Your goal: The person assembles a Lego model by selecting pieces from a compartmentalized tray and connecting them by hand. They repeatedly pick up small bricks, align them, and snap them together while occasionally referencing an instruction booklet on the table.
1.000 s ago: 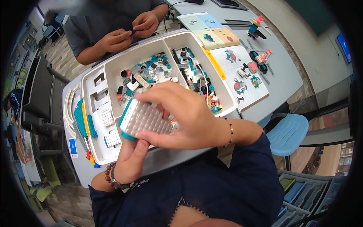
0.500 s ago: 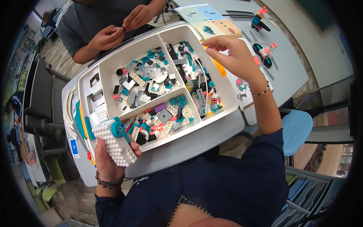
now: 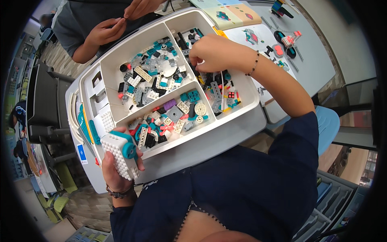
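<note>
Left hand (image 3: 117, 179): one, clasped around a white studded block (image 3: 116, 150). The block lies between our thumb, at its left, and fingers, at its right, standing out above our palm, teal knob (image 3: 129, 150) at its right end; near the front left part of our white tray (image 3: 213, 126). Right hand (image 3: 213, 53): one, fingers curled over the right compartment; whether gripping, we cannot tell. Beyond: loose bricks (image 3: 143, 74), an open booklet (image 3: 224, 17), another person's hands (image 3: 107, 31).

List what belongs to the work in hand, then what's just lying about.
Apparently in the work:
block, held in the left hand
tray, under the right hand
loose bricks in the tray
booklet, open, probably

Apparently just lying about:
chair, blue
card, left of the tray
</note>
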Action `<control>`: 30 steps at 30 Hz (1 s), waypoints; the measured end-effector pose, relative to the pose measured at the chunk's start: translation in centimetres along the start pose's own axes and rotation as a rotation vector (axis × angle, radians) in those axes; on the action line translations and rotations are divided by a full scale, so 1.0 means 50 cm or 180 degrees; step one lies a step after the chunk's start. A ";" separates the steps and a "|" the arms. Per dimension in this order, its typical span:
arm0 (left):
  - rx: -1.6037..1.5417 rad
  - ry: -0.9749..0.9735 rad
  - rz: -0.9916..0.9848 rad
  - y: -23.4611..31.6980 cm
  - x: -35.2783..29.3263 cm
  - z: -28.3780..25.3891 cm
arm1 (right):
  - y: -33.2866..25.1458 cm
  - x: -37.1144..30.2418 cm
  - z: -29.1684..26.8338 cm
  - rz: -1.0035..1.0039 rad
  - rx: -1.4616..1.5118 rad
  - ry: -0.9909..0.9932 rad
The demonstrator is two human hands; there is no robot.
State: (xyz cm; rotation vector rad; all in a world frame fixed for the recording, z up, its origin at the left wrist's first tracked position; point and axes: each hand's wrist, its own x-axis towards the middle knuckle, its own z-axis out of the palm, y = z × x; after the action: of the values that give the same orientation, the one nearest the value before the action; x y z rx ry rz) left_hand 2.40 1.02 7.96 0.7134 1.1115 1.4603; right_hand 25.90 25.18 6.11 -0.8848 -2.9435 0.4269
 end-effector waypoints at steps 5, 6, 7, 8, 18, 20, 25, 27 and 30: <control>-0.0035 -0.0294 -0.0073 0.004 0.003 -0.018 | -0.022 -0.036 0.025 0.0038 0.0101 -0.0433; -0.0012 -0.0204 -0.0034 0.003 0.001 -0.009 | -0.023 -0.035 0.032 -0.0036 0.0030 -0.0381; -0.0019 -0.0173 -0.0050 0.004 -0.005 -0.005 | -0.030 -0.035 0.032 -0.0097 -0.0101 -0.0370; -0.0035 -0.0137 -0.0046 0.003 -0.011 -0.002 | -0.036 -0.033 0.029 -0.0171 -0.0250 -0.0361; 0.0390 -0.0043 0.0238 -0.010 -0.002 0.019 | -0.049 -0.058 0.018 -0.0373 -0.0638 0.0020; 0.0459 -0.0082 0.0307 -0.006 -0.005 0.021 | -0.079 -0.087 0.005 -0.0309 -0.0872 0.0424; 0.0536 -0.0157 0.0249 0.001 0.001 0.023 | -0.161 -0.200 -0.004 -0.0591 0.0413 0.1891; 0.0598 -0.0025 0.0316 -0.008 0.001 0.036 | -0.192 -0.222 0.017 -0.0684 0.1090 0.2241; 0.0637 -0.0111 0.0262 -0.006 0.003 0.049 | -0.219 -0.231 0.046 -0.0680 0.1716 0.2624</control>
State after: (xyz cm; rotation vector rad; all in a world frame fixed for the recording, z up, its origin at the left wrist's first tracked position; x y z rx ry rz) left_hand 4.67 1.77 8.59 0.9307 1.2250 1.4123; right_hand 29.46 9.54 7.35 -0.4928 -1.9929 0.6123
